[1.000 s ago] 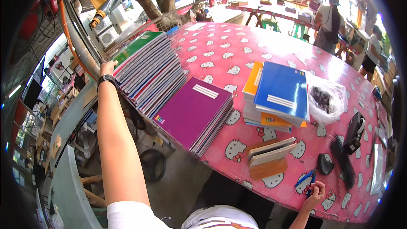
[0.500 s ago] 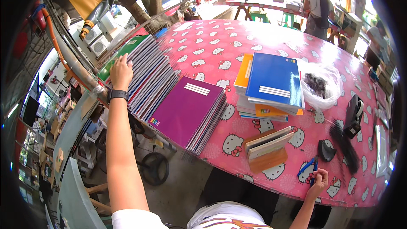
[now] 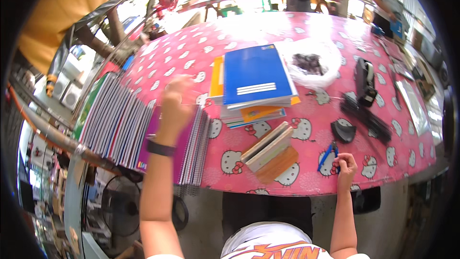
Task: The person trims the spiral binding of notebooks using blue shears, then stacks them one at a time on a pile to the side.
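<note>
Purple notebook (image 3: 189, 136) lies on the spiral-bound stack at the tabletop's (image 3: 306, 163) near left edge, beside the fanned row of notebooks (image 3: 112, 120). Left hand (image 3: 176, 103), blurred, hovers over it, fingers loosely spread, holding nothing I can make out. Right hand (image 3: 346, 167) rests closed on a blue pen (image 3: 327, 156) near the front edge; blue notebook stack (image 3: 256, 81) sits mid-table.

left hand (image 3: 175, 108) | moved from fanned notebooks (image 3: 115, 120) | now over purple notebook (image 3: 187, 148)
</note>
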